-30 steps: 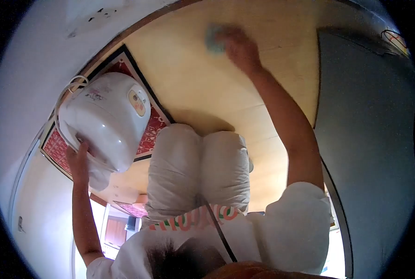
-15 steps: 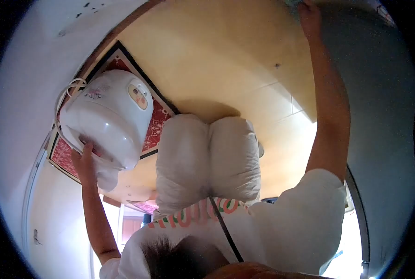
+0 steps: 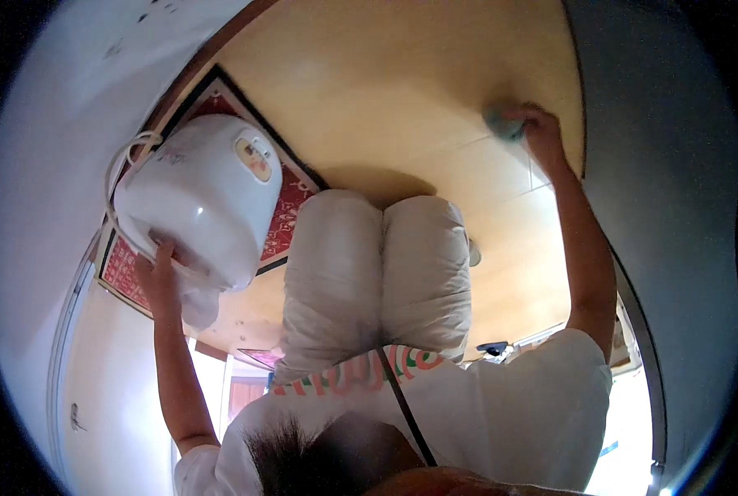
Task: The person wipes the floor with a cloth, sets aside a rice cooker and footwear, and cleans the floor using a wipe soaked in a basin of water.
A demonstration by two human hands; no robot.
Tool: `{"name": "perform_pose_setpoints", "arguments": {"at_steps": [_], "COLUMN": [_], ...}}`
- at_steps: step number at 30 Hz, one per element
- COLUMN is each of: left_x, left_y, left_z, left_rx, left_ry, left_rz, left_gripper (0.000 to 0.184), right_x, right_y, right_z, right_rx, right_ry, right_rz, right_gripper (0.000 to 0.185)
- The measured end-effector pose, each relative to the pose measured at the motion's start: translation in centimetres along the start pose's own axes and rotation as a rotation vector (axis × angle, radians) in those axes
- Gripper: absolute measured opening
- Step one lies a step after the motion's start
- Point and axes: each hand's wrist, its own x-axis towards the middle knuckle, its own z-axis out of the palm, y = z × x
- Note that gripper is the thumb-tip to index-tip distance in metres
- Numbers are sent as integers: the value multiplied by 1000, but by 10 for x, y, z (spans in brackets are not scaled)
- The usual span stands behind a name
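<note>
A white rice cooker point(image 3: 199, 202), with a small control panel on its front, is at the left over a red patterned rug point(image 3: 284, 219). My left hand point(image 3: 160, 277) grips its near lower side, where a dark recess shows; the fingertips are partly hidden. A pale, thin piece of plastic point(image 3: 199, 307) hangs beside that hand. Far to the right, my right hand point(image 3: 542, 136) is closed on a blue-green wad point(image 3: 503, 121) pressed to the tan floor point(image 3: 402, 83). Blur hides whether the wad is a cloth or a sponge.
My bent knees point(image 3: 377, 256) in light trousers lie between the two hands. A white power cord point(image 3: 114, 178) loops behind the cooker, close to the pale wall point(image 3: 46, 165). A grey surface point(image 3: 666, 165) borders the floor at the right.
My right hand has come back from the far upper edge toward me with the blue-green wad. The left hand keeps its hold on the cooker; the view has shifted slightly.
</note>
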Motion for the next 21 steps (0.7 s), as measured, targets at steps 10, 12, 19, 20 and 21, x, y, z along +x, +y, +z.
{"name": "perform_pose_setpoints", "arguments": {"at_steps": [10,12,19,20,21], "left_x": [-6,-2,-2,1,2], "left_y": [10,13,14,7,6], "left_z": [2,1,-3,-4,-4], "left_rx": [93,103,147,136,128], "left_ry": [9,-7,-59,-69,-77], "left_rz": [67,88,39,63,83], "left_gripper": [22,22,27,27,28], "right_x": [197,193,44,24,8], "right_y": [-268,-266,-163,-146,-142], "right_z": [158,192,202,199,191], "right_rx": [41,-123,-261,-275,-314], "right_ry": [17,35,-341,-430,-490], "right_rz": [-794,-839,-823,-795,-730], "right_gripper": [23,26,18,23,22]}}
